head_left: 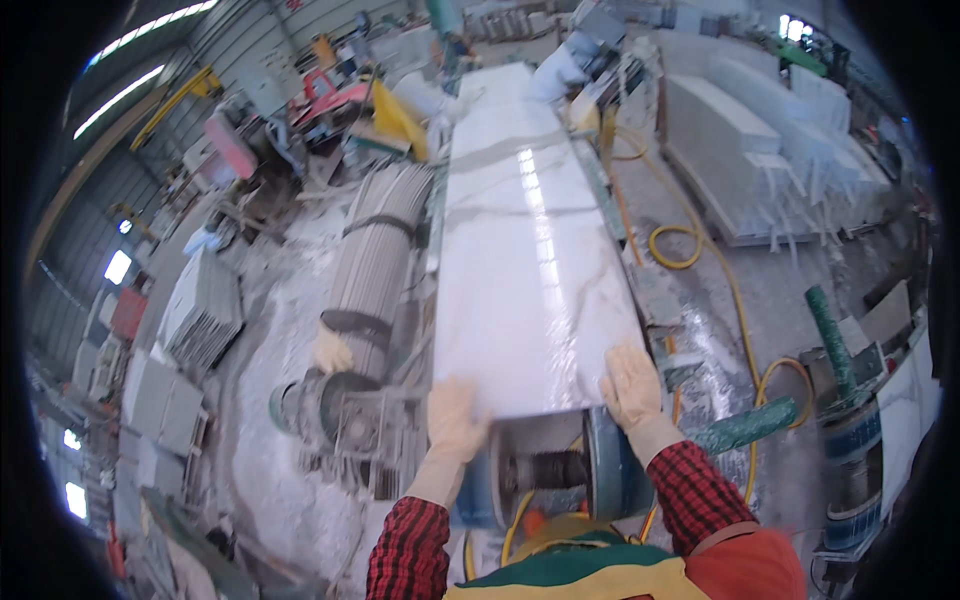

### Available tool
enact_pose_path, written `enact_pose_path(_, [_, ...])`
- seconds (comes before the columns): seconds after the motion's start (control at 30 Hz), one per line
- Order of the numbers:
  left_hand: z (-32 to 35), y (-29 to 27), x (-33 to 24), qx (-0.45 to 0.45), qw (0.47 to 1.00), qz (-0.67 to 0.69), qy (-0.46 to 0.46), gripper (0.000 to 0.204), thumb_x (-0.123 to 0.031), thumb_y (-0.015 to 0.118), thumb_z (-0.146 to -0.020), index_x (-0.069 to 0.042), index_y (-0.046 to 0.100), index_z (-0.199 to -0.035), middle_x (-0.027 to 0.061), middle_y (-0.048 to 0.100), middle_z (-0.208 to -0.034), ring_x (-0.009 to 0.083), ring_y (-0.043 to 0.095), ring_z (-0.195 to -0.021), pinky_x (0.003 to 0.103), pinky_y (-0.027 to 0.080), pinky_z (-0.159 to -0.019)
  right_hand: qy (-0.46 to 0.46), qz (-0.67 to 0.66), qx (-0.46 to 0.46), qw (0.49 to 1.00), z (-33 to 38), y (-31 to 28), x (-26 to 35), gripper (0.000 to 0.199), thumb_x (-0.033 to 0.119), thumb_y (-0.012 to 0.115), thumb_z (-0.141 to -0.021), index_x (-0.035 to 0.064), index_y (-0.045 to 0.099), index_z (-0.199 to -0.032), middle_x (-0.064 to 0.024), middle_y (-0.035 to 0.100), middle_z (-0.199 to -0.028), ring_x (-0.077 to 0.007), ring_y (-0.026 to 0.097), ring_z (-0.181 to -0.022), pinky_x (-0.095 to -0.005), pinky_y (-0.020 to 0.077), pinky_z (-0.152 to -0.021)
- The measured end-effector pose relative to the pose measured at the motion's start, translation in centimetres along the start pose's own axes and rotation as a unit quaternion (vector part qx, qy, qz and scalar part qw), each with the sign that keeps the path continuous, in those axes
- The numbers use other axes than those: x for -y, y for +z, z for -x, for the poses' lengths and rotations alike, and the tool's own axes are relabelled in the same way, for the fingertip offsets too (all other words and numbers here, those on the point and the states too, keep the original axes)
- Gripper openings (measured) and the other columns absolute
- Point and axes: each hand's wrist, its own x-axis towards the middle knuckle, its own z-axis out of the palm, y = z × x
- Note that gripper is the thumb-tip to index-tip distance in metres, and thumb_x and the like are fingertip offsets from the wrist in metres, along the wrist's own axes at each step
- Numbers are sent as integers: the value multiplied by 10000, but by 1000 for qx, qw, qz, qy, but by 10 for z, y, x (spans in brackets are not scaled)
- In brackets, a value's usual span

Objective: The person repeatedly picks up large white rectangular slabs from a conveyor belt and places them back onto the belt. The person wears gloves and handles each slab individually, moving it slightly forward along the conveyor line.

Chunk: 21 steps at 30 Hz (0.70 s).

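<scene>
While the long white marble slab (pixel 530 260) lies flat and stretches straight away from the person, both gloved hands rest on its near end. The left hand (pixel 455 418) is spread over the near left corner with the fingers curled round the edge, and the right hand (pixel 630 385) lies palm down on the near right corner, fingers extended; neither is clenched, and both press on the slab rather than lift it. The slab's glossy face carries thin grey veins and a streak of reflected light.

By the look of it, the step in hand is steadying or guiding the slab's near end over the machine. Any further move would call for even pressure from both hands, so the stone stays square and does not twist or tip off its support.

Just below and between the hands sits a round blue machine housing (pixel 605 470) with a dark shaft. Beyond the left hand stands one stack of grey stone strips (pixel 380 250) bound by dark straps, with a spare glove (pixel 332 352) at its near end. Beyond the right hand a yellow hose (pixel 735 300) loops over the wet floor, and two green cylinders (pixel 745 425) lie near it. Counted: one slab, two hands, one hose.
</scene>
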Motion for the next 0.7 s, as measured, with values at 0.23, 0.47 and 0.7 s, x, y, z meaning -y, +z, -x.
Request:
enact_pose_path(0.23, [-70, 26, 25, -16, 998, 33, 52, 736, -484, 660, -1026, -121, 482, -1641, 270, 387, -1723, 513, 301, -1600, 571, 235, -1328, -6, 5, 4, 1000, -16, -18, 16, 415, 220, 640, -960, 13, 656, -1319, -234, 676, -1333, -436, 611, -1294, -537, 457, -1166])
enact_pose_path(0.47, [-65, 12, 11, -6, 998, 18, 57, 680, -426, 653, -1021, -88, 515, -1595, 263, 435, -1677, 511, 362, -1549, 577, 262, -1306, 7, -9, 34, 999, -26, -40, 30, 374, 192, 654, -927, 29, 640, -1263, -211, 663, -1275, -420, 610, -1214, -523, 478, -1096])
enact_pose_path(0.7, [-62, 19, 19, -32, 997, 31, 59, 667, -444, 630, -1029, -108, 537, -1598, 259, 449, -1679, 518, 359, -1563, 576, 253, -1314, 0, -9, 15, 1000, -26, -43, 35, 350, 172, 654, -919, 21, 640, -1234, -216, 667, -1226, -422, 621, -1162, -522, 486, -1068])
